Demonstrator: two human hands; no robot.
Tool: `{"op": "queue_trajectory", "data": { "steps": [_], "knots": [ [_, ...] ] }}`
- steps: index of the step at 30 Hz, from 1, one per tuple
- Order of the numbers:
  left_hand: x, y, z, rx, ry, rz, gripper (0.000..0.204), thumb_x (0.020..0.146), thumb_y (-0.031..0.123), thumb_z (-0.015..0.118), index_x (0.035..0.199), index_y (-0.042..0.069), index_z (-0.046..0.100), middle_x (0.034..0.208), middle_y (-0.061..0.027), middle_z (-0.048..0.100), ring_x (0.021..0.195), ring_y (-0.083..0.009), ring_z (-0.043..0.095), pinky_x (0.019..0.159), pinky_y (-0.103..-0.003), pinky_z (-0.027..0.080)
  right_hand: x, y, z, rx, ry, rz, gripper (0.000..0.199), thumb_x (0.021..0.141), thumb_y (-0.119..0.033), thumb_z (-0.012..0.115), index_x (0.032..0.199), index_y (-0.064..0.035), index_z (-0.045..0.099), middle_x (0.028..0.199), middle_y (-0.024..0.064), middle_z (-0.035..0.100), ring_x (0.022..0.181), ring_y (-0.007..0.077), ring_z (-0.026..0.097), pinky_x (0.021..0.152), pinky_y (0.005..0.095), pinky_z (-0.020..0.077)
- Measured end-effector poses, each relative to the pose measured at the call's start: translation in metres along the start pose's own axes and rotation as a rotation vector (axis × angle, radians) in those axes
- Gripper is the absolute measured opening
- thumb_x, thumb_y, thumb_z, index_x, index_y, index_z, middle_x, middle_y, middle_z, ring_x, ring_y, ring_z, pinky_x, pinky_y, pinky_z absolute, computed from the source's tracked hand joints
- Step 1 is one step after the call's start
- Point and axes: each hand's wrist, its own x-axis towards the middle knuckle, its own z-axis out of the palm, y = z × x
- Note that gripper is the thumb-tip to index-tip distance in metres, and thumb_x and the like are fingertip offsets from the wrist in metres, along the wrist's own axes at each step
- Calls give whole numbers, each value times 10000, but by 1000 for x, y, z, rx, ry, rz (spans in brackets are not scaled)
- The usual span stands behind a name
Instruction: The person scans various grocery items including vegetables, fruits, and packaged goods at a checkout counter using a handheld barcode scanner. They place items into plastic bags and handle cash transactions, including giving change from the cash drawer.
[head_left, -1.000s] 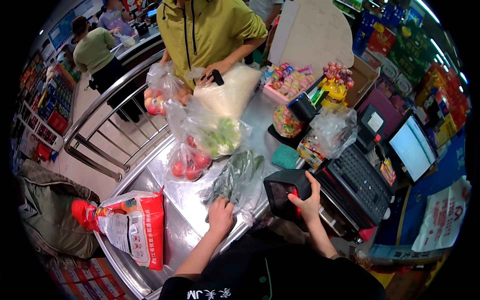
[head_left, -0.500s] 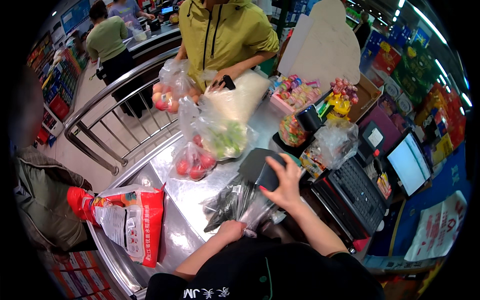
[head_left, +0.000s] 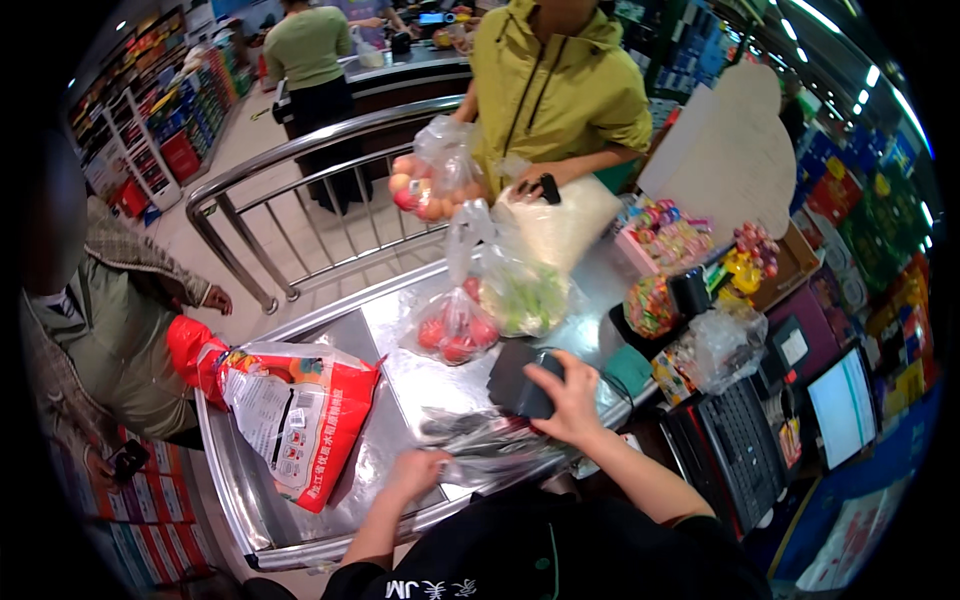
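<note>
My right hand (head_left: 568,397) is closed around a dark grey boxy device (head_left: 525,382), held over the metal counter (head_left: 405,375). Below it lies a clear plastic bag (head_left: 485,445) with dark contents I cannot make out. My left hand (head_left: 415,472) pinches that bag at its left end. Just beyond the device stand a knotted clear bag of red tomatoes (head_left: 455,330) and a bag of leafy green and white vegetables (head_left: 530,300).
A red-and-white sack (head_left: 300,415) lies in the counter's left recess. Across the counter, a person in a yellow-green jacket (head_left: 555,95) holds a bag of round fruit (head_left: 432,185) by a white-filled bag (head_left: 560,220). Sweets, a laptop (head_left: 722,450) and a monitor (head_left: 842,408) stand right.
The view has shifted, so the scene sits further right. My left hand has moved left along the dark-filled bag, which now lies more spread out. My right hand still holds the device.
</note>
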Motion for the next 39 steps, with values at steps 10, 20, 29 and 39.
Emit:
{"op": "queue_trajectory", "data": {
  "steps": [10,20,29,39],
  "knots": [
    [16,-55,-148,11,845,-135,339,655,-136,528,891,57,677,852,-111,613,874,-288,582,814,-331,458,-33,28,-8,151,181,427,834,541,-190,833,1303,-161,495,1331,186,380,1226,353,392,1035,430,256],
    [162,55,-151,-170,879,193,355,704,2,559,1055,35,594,1119,-170,546,1100,-341,483,987,-423,357,-47,24,5,100,161,462,803,566,-280,817,1297,-179,500,1284,193,392,1204,373,386,1002,477,263],
    [242,44,-25,-237,326,-113,605,761,175,640,1314,66,419,1015,-262,618,951,-417,605,810,-466,477,-35,21,9,-7,79,477,916,557,-275,822,1365,-158,406,1348,179,363,1237,374,365,1015,501,285],
    [50,3,-40,74,459,237,161,682,11,605,822,77,651,842,-118,623,839,-331,597,748,-433,483,-28,37,3,172,106,479,859,586,-268,815,1349,-153,437,1306,177,406,1210,353,395,1013,476,280]
  ]
}}
